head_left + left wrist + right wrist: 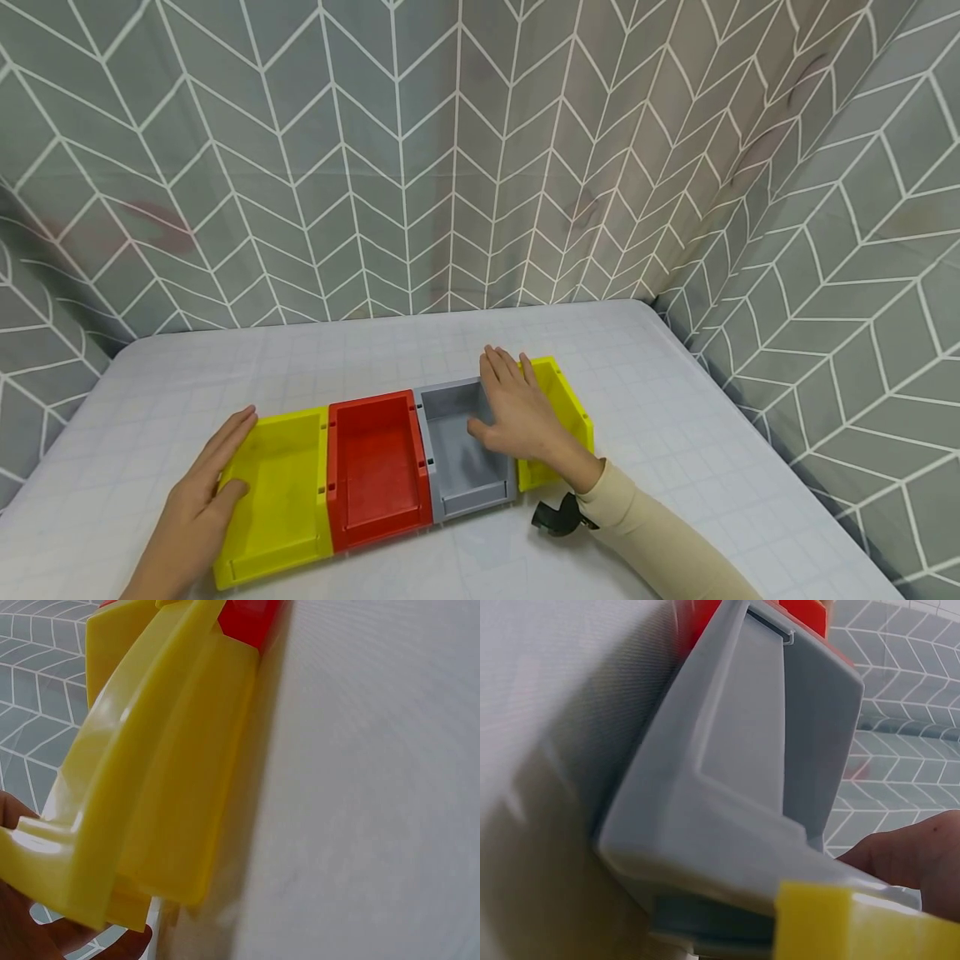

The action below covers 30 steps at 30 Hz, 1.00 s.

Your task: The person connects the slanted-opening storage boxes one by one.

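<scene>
Four-sided plastic bins stand side by side in a row: a yellow bin (281,483) at left, then a red bin (381,467), a grey bin (465,458) and another yellow bin (558,400) at right. My left hand (198,496) grips the left yellow bin's outer side wall, fingers along the outside and thumb over the rim. In the left wrist view, fingertips (131,941) show below its corner. My right hand (521,412) lies across the side where the grey and right yellow bins meet, fingers straight, thumb spread over the grey bin.
A white table (712,467) with a faint grid lies under the bins. Beside my right wrist is a small black curved object (557,517). Grey curtains (420,167) with white chevron lines hang behind the table and at both sides.
</scene>
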Motion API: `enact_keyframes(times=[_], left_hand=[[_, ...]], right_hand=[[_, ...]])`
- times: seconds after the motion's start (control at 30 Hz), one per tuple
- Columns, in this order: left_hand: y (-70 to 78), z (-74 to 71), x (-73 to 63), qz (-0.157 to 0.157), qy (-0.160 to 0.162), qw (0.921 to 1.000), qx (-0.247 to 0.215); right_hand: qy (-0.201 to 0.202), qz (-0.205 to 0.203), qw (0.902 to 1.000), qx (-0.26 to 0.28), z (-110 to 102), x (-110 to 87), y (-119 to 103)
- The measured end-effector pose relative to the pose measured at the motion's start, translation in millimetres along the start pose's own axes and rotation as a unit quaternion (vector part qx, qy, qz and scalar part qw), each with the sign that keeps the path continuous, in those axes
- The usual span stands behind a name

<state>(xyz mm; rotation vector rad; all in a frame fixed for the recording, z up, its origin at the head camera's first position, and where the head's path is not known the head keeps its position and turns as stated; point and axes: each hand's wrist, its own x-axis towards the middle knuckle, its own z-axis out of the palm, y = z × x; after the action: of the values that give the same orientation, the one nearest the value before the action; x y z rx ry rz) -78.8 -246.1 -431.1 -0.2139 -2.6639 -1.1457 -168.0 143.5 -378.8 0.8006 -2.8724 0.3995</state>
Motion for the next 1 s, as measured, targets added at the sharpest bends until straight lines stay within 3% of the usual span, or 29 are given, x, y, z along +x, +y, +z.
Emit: enact_keyframes(times=[0.23,0.57,1.0], left_hand=[[-0.5,-0.5,-1.5,-0.018,-0.005,0.9998,-0.007],[-1.2,-1.0,-0.7,-0.005,-0.004,1.0000,-0.004],[-1.4,-0.4,0.7,0.008,0.000,1.0000,0.001]], right_hand=[[0.003,-0.003,1.0000,-0.002,2.0,1.9,-0.3],[0.008,0.034,0.9983,0.047,4.2,2.8,1.4],[0.015,0.025,0.9964,0.079,5.3,-1.0,3.5]])
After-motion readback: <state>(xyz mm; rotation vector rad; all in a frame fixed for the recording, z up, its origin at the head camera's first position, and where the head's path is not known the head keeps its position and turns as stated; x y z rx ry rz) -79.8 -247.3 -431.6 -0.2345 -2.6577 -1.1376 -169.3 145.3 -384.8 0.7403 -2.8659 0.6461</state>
